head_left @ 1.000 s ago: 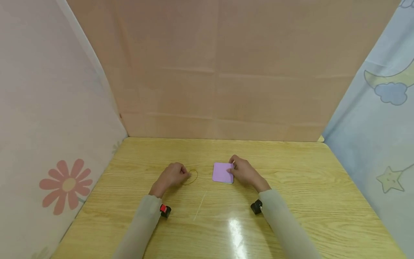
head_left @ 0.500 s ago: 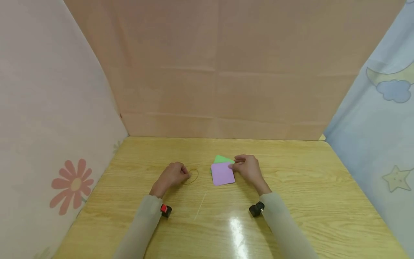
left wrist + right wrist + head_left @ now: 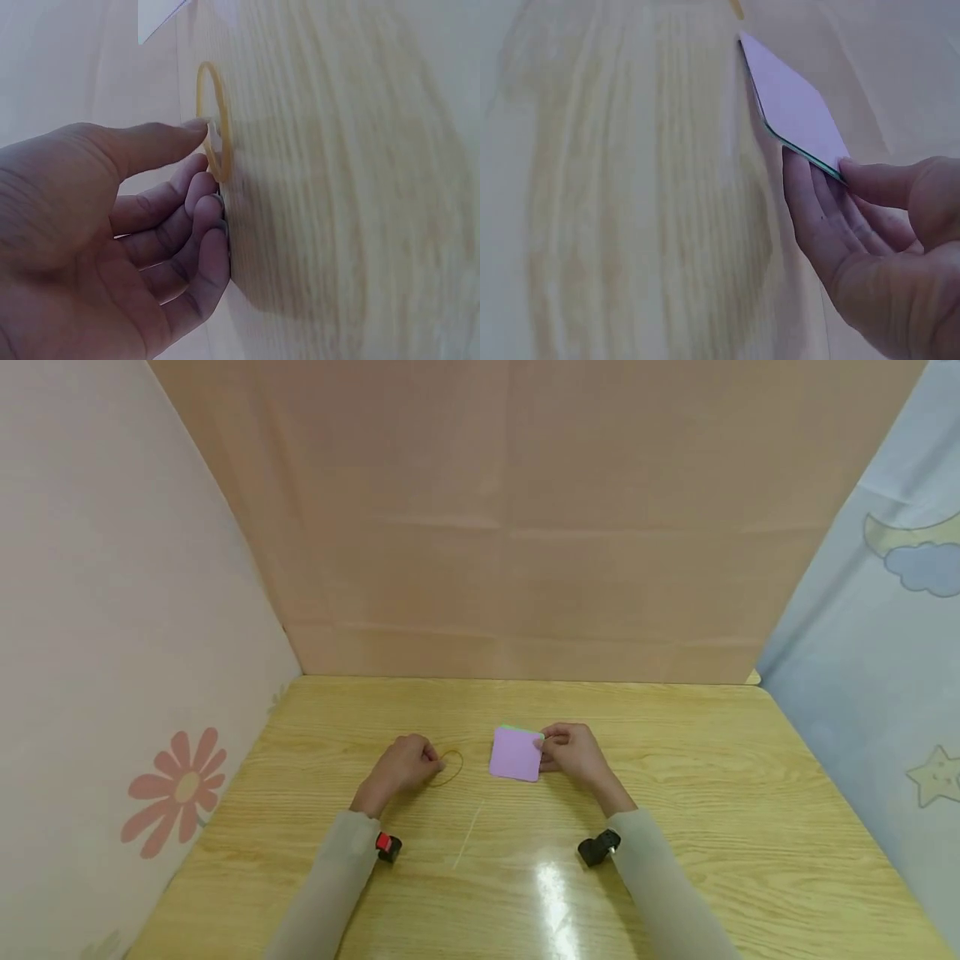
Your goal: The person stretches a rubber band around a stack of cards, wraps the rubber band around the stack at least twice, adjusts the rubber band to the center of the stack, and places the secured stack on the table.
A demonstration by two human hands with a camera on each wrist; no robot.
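Note:
In the head view my right hand (image 3: pixel 579 755) pinches a small stack of square rounded cards by its right edge, the thumb on top and the fingers beneath. A purple card (image 3: pixel 516 754) lies uppermost, and a thin green card edge (image 3: pixel 517 727) shows along its far side. The right wrist view shows the stack (image 3: pixel 791 97) tilted above the table, with a dark green layer under the purple one. To the left, my left hand (image 3: pixel 405 764) pinches a yellow rubber band (image 3: pixel 222 124) between thumb and fingers. The loop stretches out to the right on the tabletop.
Both hands are over a wood-grain table (image 3: pixel 480 893). A tan cloth wall (image 3: pixel 487 527) rises at its far edge, with printed curtains (image 3: pixel 75 610) at either side. Cameras sit on both wrists, a black one (image 3: pixel 597 849) on the right.
The green card slid out beyond the purple one half a second ago, and now the cards lie nearly flush again in my right hand. My left hand stays at the rubber band.

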